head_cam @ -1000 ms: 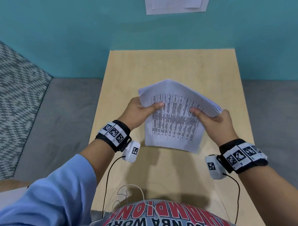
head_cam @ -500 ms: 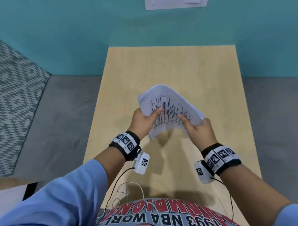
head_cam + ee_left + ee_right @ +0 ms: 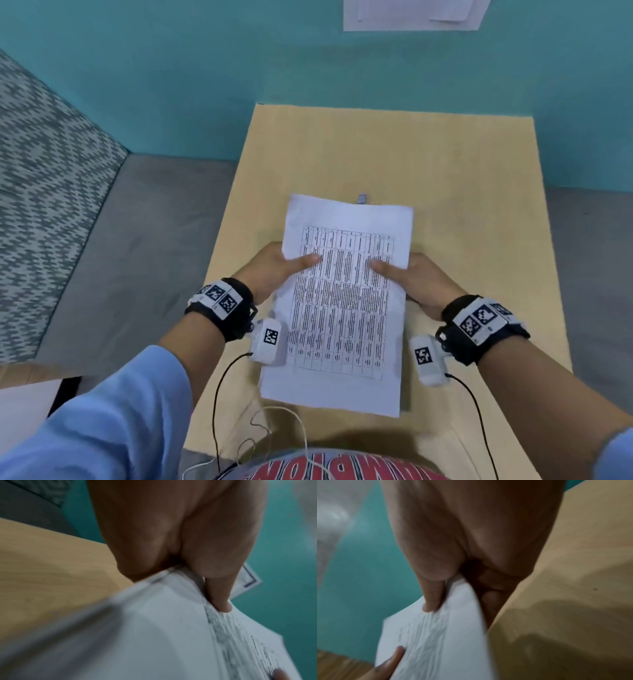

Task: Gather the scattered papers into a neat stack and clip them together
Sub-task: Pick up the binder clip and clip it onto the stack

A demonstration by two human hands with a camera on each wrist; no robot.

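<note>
A stack of white papers (image 3: 342, 308) printed with a table is held above the wooden table (image 3: 462, 178), long side running away from me. My left hand (image 3: 281, 270) grips its left edge, thumb on top, fingers hidden underneath. My right hand (image 3: 411, 277) grips the right edge the same way. A small pale clip (image 3: 362, 198) peeks out on the table just beyond the stack's far edge. In the left wrist view the thumb (image 3: 219, 599) presses on the papers (image 3: 154, 635). In the right wrist view the thumb (image 3: 431, 599) pinches the papers (image 3: 436, 635).
A teal wall (image 3: 239, 68) stands behind the table, with a white sheet (image 3: 411, 13) pinned on it. Grey floor (image 3: 144, 240) lies to both sides and a patterned rug (image 3: 44, 188) to the left. Wrist camera cables (image 3: 219, 394) hang near the table's front edge.
The papers stood bent and tilted between my hands; now they are turned flat and lengthwise, lower and closer to me. Both hands kept their hold on the edges.
</note>
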